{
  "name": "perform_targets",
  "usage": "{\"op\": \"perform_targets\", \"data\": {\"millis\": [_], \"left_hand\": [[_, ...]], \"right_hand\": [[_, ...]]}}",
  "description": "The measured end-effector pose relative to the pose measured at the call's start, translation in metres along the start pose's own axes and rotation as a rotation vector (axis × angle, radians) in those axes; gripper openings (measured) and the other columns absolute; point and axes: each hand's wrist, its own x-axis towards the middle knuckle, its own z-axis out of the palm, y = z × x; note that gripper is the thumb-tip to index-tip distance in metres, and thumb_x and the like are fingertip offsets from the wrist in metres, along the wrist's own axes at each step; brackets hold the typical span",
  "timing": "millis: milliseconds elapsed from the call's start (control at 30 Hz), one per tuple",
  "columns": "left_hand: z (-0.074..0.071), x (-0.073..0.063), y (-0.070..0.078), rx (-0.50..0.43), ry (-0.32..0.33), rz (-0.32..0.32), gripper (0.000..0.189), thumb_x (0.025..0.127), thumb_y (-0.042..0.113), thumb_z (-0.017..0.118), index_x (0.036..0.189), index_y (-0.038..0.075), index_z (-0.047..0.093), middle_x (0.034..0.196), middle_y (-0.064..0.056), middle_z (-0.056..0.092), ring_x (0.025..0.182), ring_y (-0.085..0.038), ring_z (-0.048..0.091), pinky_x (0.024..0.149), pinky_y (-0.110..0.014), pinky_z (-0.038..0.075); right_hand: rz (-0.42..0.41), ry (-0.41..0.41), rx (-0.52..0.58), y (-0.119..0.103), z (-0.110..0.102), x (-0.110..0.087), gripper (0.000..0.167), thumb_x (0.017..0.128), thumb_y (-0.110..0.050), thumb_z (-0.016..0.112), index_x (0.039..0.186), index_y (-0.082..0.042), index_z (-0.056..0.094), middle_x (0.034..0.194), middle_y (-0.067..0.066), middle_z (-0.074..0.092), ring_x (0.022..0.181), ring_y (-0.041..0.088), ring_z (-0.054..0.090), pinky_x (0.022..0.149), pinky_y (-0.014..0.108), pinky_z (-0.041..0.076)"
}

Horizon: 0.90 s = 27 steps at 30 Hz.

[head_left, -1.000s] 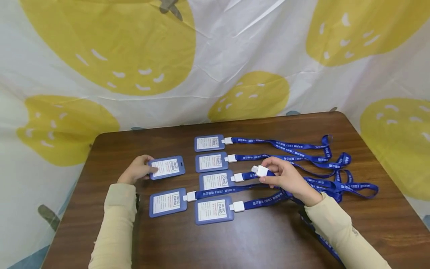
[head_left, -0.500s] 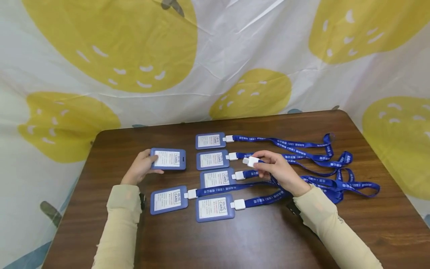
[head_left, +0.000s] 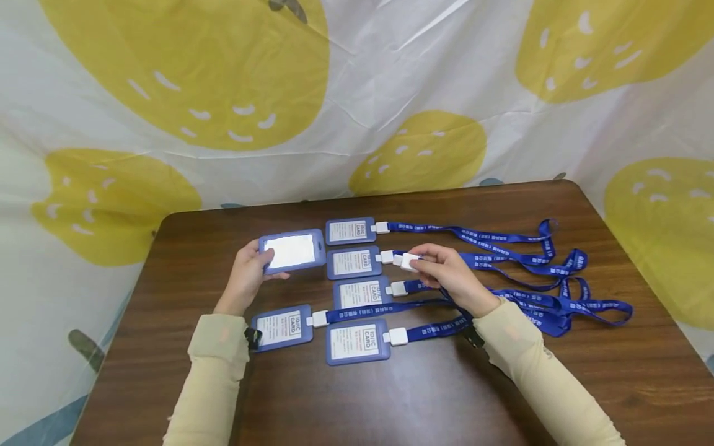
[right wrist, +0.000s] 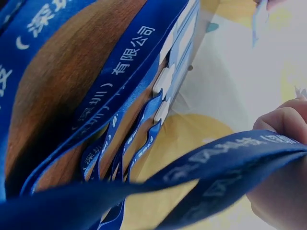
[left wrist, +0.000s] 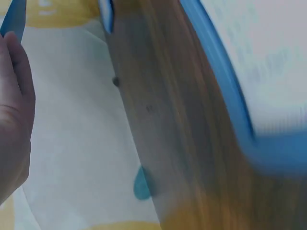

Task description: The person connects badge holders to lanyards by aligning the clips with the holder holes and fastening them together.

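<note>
My left hand (head_left: 249,272) holds a blue badge holder (head_left: 292,251) by its left end, thumb on its front. Raised above the table, the holder has glare over its card and a slot at its right end. In the left wrist view only a bit of that holder (left wrist: 14,21) shows by the fingers. My right hand (head_left: 449,272) pinches the white clip (head_left: 409,262) of a blue lanyard between thumb and fingers. The lanyard's strap (right wrist: 230,153) trails from this hand in the right wrist view. A gap separates clip and holder.
Several badge holders with lanyards clipped on lie on the brown table (head_left: 390,409), among them a front one (head_left: 357,342) and a lower left one (head_left: 282,328). Their straps (head_left: 535,303) overlap at the right. A patterned curtain (head_left: 413,74) hangs behind the table.
My left hand has lifted the badge holder off the table and brought it up and to the right. My right hand has moved left with the clip, so the two are closer.
</note>
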Motion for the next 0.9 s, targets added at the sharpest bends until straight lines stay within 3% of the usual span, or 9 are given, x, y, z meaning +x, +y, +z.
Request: {"op": "perform_targets", "data": {"millis": [133, 200, 467, 600, 900], "left_hand": [[0.008, -0.007, 0.002, -0.211, 0.002, -0.015, 0.02, 0.098, 0.005, 0.031, 0.115, -0.004, 0.037, 0.091, -0.004, 0.059, 0.077, -0.012, 0.062, 0.063, -0.029, 0.054], [0.012, -0.009, 0.002, -0.265, 0.002, -0.025, 0.019, 0.098, 0.005, 0.03, 0.115, 0.0, 0.038, 0.093, -0.004, 0.059, 0.079, -0.012, 0.062, 0.063, -0.029, 0.054], [0.024, -0.014, -0.002, -0.265, -0.006, -0.042, 0.023, 0.098, 0.006, 0.031, 0.118, -0.002, 0.037, 0.094, -0.005, 0.06, 0.08, -0.013, 0.062, 0.063, -0.029, 0.054], [0.029, -0.017, -0.002, -0.273, 0.0, -0.047, 0.023, 0.098, 0.006, 0.031, 0.118, -0.003, 0.038, 0.093, -0.004, 0.06, 0.079, -0.013, 0.062, 0.063, -0.029, 0.054], [0.042, -0.019, 0.0, -0.276, -0.006, -0.051, 0.024, 0.098, 0.005, 0.031, 0.119, -0.005, 0.037, 0.089, -0.004, 0.061, 0.076, -0.013, 0.062, 0.06, -0.028, 0.053]], "right_hand": [[-0.01, 0.001, 0.006, -0.001, 0.002, 0.002, 0.026, 0.089, -0.011, 0.056, 0.11, 0.006, 0.054, 0.072, 0.007, 0.055, 0.052, 0.009, 0.045, 0.046, 0.02, 0.031], [-0.016, -0.003, 0.004, -0.001, 0.003, 0.003, 0.026, 0.089, -0.011, 0.056, 0.109, 0.006, 0.054, 0.073, 0.009, 0.056, 0.052, 0.009, 0.046, 0.046, 0.019, 0.032], [-0.032, -0.04, -0.011, -0.005, 0.006, 0.013, 0.023, 0.089, -0.008, 0.056, 0.107, 0.006, 0.054, 0.07, 0.003, 0.06, 0.053, 0.01, 0.049, 0.048, 0.02, 0.037], [-0.006, -0.046, 0.007, -0.008, 0.009, 0.018, 0.023, 0.088, -0.006, 0.057, 0.108, 0.005, 0.055, 0.073, 0.0, 0.062, 0.056, 0.009, 0.053, 0.056, 0.022, 0.048], [0.01, -0.053, -0.022, -0.012, 0.019, 0.027, 0.022, 0.088, -0.008, 0.058, 0.108, 0.001, 0.057, 0.083, 0.01, 0.063, 0.061, 0.013, 0.056, 0.061, 0.028, 0.049]]}}
